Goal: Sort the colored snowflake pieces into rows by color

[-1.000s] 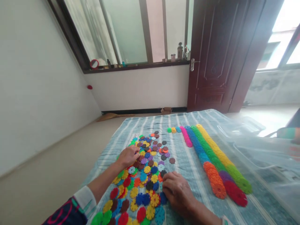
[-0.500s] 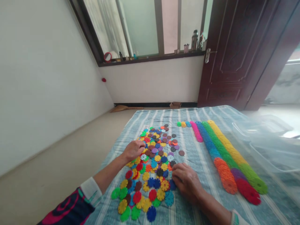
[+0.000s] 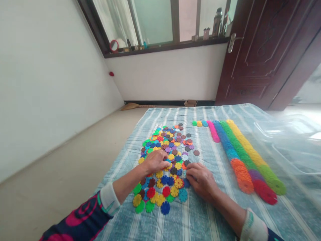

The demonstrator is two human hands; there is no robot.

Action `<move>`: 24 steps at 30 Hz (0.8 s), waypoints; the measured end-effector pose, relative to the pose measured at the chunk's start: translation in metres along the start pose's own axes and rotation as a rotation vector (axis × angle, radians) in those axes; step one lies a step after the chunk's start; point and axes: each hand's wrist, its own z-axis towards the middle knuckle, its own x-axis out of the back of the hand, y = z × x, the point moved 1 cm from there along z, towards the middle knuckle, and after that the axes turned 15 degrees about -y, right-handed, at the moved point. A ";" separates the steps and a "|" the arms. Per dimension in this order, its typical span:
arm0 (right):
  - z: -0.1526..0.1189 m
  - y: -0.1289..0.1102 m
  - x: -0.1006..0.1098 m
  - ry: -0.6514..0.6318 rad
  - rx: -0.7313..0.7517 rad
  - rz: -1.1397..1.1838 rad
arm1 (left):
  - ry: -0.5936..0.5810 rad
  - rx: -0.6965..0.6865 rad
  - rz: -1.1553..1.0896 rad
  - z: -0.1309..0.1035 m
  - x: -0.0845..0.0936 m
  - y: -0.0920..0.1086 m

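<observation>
A loose pile of flower-edged plastic discs (image 3: 166, 191) in many colours lies on a striped cloth. Over the middle of this pile is my left hand (image 3: 155, 162), its fingers curled down among the discs, with what they pinch hidden. My right hand (image 3: 201, 179) rests at the pile's right edge, fingers bent together beside a dark blue disc (image 3: 186, 183); I cannot make out what it holds. Farther right, overlapping discs form long rows: yellow (image 3: 242, 144), green (image 3: 235, 144), blue (image 3: 224, 140) and a short pink one (image 3: 213, 131). Orange discs (image 3: 242, 175) and red discs (image 3: 264, 191) continue the near ends.
The blue-and-white striped cloth (image 3: 195, 221) covers the surface. Clear plastic containers (image 3: 296, 154) stand at the right edge. Beyond are a brown door (image 3: 260, 57), a window sill (image 3: 165, 48) with small items, and a broom (image 3: 132, 106) on the floor.
My left hand has moved right, from the pile's left side to over its middle. The right hand stays by the pile's right edge. The view has tilted down slightly.
</observation>
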 end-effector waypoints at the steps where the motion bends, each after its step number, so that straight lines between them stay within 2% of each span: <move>1: 0.000 0.000 0.000 0.000 0.002 -0.003 | -0.001 -0.010 -0.008 0.001 -0.001 0.000; 8: -0.001 0.000 0.001 0.004 0.009 -0.024 | -0.057 -0.006 -0.186 0.001 0.001 0.005; 14: -0.001 0.000 0.003 -0.006 0.002 -0.021 | 0.012 -0.053 -0.398 -0.002 -0.002 0.002; 19: -0.005 -0.007 0.007 0.074 0.058 -0.017 | 0.059 -0.074 -0.518 -0.003 -0.005 0.003; 21: -0.008 -0.015 0.011 0.036 0.134 -0.048 | 0.083 -0.083 -0.556 -0.005 -0.006 0.007; 24: -0.010 -0.026 0.015 -0.088 0.229 -0.133 | 0.109 -0.104 -0.597 -0.006 -0.010 0.014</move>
